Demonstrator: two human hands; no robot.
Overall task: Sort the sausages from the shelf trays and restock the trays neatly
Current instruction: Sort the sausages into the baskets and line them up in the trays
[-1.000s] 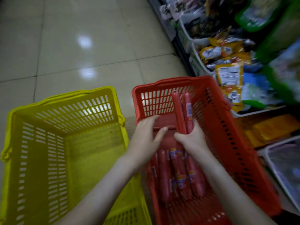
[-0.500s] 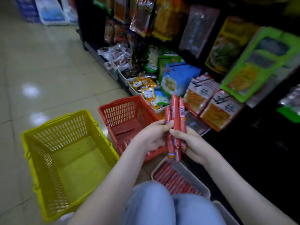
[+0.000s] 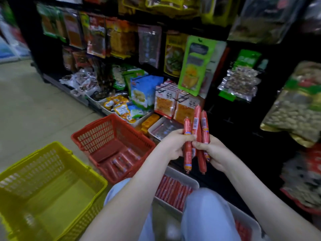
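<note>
While the left hand and right hand clamp their fingers round upright sausages just right of the red basket, more lie inside it, and the white tray beside it looks part-filled: restocking seems roughly midway.

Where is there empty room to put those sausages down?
The yellow plastic basket is bare inside. The red plastic basket has some room at its far end, beyond its red sausages. The white plastic tray by the knees is packed full.

Pale blue trousers over both knees — forearms bare.
</note>
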